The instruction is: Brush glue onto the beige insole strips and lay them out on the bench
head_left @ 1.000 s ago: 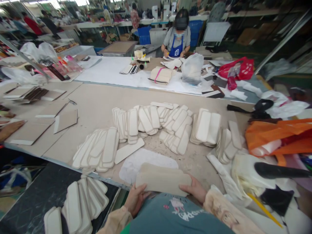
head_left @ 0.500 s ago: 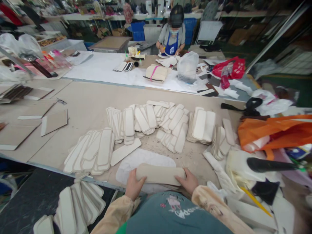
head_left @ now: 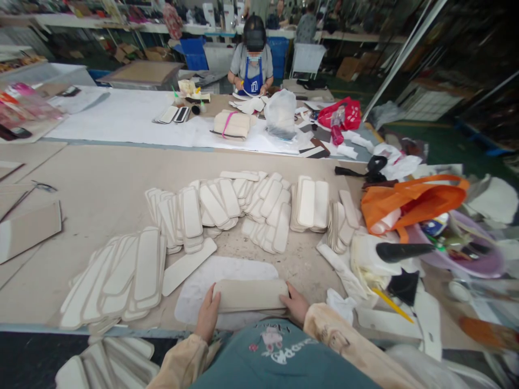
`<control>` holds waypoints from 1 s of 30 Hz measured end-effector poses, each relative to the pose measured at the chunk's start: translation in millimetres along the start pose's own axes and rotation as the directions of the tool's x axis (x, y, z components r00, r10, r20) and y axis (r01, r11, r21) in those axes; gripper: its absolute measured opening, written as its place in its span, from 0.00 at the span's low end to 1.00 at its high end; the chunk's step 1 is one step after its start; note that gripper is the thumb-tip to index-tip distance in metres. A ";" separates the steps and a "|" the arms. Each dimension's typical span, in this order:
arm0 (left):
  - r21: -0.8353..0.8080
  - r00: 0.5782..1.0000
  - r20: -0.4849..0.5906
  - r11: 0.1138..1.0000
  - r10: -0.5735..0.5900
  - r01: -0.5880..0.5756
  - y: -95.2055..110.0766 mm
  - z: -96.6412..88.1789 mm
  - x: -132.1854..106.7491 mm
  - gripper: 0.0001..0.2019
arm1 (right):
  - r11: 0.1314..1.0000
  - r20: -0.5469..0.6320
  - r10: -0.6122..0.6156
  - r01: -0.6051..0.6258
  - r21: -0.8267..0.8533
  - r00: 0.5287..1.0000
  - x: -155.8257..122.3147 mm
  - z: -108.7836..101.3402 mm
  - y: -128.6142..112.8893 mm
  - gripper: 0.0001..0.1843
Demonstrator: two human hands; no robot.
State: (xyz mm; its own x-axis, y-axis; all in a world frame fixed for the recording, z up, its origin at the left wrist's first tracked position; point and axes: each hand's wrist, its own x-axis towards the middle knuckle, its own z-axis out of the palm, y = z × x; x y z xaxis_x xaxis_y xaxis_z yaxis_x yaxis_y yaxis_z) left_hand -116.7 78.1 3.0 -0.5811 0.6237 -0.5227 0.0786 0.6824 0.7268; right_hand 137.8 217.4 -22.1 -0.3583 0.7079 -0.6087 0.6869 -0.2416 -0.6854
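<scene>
A small stack of beige rounded-end panels (head_left: 250, 295) lies crosswise in front of me, held at both ends. My left hand (head_left: 208, 314) grips its left end, thumb on top. Around the right end my right hand (head_left: 295, 303) is closed, with the thumb on the upper face. Beneath the stack is a white paper sheet (head_left: 186, 297) with rounded corners. Just beyond, fanned piles of similar pale panels (head_left: 148, 265) curve across the table, and one loose panel (head_left: 190, 266) lies slanted beside the sheet. The fingers under the stack are hidden.
At right are an orange bag (head_left: 405, 202), a purple basin (head_left: 482, 265), a white container with a black nozzle (head_left: 399, 252) and a yellow tool (head_left: 392, 305). More panels (head_left: 103, 364) lie below the table edge at left. Across the table a person (head_left: 252, 62) works.
The view has turned to the right, so the table's things sit further left. My hands keep hold of the stack, which now lies flatter and more squared to me.
</scene>
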 end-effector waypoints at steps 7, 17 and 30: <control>0.394 0.992 0.017 0.911 0.125 -0.122 6.8 -10.6 9.7 0.32 | 0.954 0.116 -0.010 0.044 -0.297 0.993 -17.4 -11.5 -17.9 0.52; 0.721 0.722 0.641 0.120 0.262 -0.683 64.8 -9.5 9.7 0.58 | 0.552 0.270 -0.332 0.418 -0.721 0.904 -10.1 1.3 -47.8 0.56; 0.685 0.683 0.720 0.031 0.125 -0.728 61.4 1.2 35.4 0.41 | 0.603 0.205 -0.478 0.489 -0.631 0.854 -15.8 -4.2 -39.0 0.55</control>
State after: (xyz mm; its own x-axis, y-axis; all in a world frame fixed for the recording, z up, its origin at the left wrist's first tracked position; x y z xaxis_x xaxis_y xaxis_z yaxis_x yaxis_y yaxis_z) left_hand -131.5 142.5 28.6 0.1961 0.7854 -0.5871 0.9803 -0.1716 0.0979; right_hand 119.3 218.5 16.0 -0.7639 0.5841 -0.2742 0.6378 0.6191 -0.4581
